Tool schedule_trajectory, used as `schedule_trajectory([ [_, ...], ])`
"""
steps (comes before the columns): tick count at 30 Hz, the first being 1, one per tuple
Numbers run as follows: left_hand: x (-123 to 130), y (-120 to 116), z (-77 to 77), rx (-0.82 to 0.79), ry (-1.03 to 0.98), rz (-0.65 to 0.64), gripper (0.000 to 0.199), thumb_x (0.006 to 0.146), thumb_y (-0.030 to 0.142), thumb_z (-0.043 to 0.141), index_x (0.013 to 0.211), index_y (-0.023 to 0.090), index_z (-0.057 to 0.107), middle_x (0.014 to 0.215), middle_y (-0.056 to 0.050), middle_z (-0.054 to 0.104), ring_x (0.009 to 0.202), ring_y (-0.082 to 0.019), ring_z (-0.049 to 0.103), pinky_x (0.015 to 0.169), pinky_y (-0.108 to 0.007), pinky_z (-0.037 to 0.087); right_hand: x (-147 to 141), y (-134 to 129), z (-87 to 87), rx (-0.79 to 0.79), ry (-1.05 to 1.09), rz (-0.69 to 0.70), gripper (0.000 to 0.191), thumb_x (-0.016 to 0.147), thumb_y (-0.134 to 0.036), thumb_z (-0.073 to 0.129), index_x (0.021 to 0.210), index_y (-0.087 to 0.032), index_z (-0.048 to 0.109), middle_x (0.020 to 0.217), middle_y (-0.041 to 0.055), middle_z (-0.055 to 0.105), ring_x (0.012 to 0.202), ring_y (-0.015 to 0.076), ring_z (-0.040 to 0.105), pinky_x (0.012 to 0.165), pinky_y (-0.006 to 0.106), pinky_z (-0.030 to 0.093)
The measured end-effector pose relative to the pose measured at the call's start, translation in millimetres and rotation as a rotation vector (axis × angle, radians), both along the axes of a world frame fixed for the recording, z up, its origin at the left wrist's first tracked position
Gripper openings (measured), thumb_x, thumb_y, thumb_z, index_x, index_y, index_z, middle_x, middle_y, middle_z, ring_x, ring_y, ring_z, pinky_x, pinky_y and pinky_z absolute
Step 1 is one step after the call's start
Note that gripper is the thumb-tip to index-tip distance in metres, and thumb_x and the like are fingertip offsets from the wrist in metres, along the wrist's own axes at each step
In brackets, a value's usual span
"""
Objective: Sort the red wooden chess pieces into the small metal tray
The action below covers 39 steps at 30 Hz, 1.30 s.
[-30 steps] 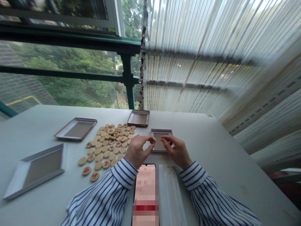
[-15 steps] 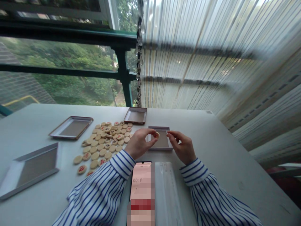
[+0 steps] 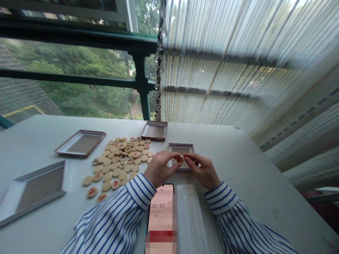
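A round wooden piece with a red character (image 3: 180, 159) is pinched between the thumb and index finger of my left hand (image 3: 160, 168). My right hand (image 3: 203, 170) touches the same piece from the right, its thumb and finger closed at the edge. Both hands are just over the near part of a small shallow tray (image 3: 181, 145). To the left lies a spread of similar round pieces (image 3: 116, 172), some stacked, some showing red or black characters and many blank side up.
A brown-rimmed tray (image 3: 154, 138) is at the back, with another (image 3: 86, 155) at the left. A larger pale box lid (image 3: 39, 206) lies at the far left. Nearer me are a phone (image 3: 161, 211) and a clear plastic case (image 3: 191, 218) on the white table (image 3: 254, 183).
My right hand has moved left and its fingertips now meet the piece in my left hand. The piece has shifted slightly right and down. The view has moved a little.
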<state>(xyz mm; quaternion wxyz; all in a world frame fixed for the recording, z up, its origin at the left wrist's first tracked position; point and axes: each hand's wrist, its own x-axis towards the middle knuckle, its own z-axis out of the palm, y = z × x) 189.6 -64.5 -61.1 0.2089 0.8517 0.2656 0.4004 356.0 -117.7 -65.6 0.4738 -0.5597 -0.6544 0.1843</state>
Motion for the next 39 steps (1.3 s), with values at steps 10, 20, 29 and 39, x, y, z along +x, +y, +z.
schedule_trajectory([
  [10,-0.1,0.0,-1.6,0.018,0.001,-0.008,0.018,0.074,0.020,0.061,0.092,0.017,0.059,0.083,-0.004,0.066,0.079,-0.016,0.060,0.073,-0.030,0.047,-3.3,-0.2,1.5,-0.089,0.134,0.065,0.020,0.080,-0.029,0.054,0.094,-0.019,0.066,0.087,0.0048,0.069,0.073,0.0153,0.063,0.064,0.026,0.049],
  [20,-2.0,-3.4,-0.5,-0.278,-0.090,-0.017,0.026,0.072,0.023,0.062,0.098,0.016,0.060,0.087,-0.004,0.068,0.082,-0.015,0.062,0.077,-0.028,0.049,-5.4,0.0,3.5,-0.098,0.266,0.046,0.019,0.078,-0.030,0.057,0.089,-0.019,0.067,0.084,0.0046,0.070,0.074,0.0158,0.063,0.066,0.027,0.050],
  [29,-1.3,-4.1,-3.3,-0.502,-0.200,-0.071,0.026,0.075,0.030,0.060,0.096,0.014,0.062,0.087,-0.006,0.068,0.080,-0.016,0.064,0.077,-0.030,0.051,-6.8,-1.4,1.2,-0.077,0.272,0.020,0.019,0.077,-0.030,0.057,0.090,-0.019,0.067,0.082,0.0052,0.069,0.069,0.0149,0.061,0.061,0.027,0.049],
  [39,-2.1,-2.1,-3.5,-0.531,-0.222,-0.016,0.023,0.075,0.031,0.060,0.091,0.015,0.065,0.086,-0.005,0.069,0.081,-0.015,0.064,0.078,-0.027,0.050,-8.6,-3.0,4.8,-0.072,0.241,0.038,0.019,0.078,-0.030,0.057,0.090,-0.019,0.067,0.086,0.0054,0.069,0.077,0.0164,0.063,0.070,0.030,0.050],
])
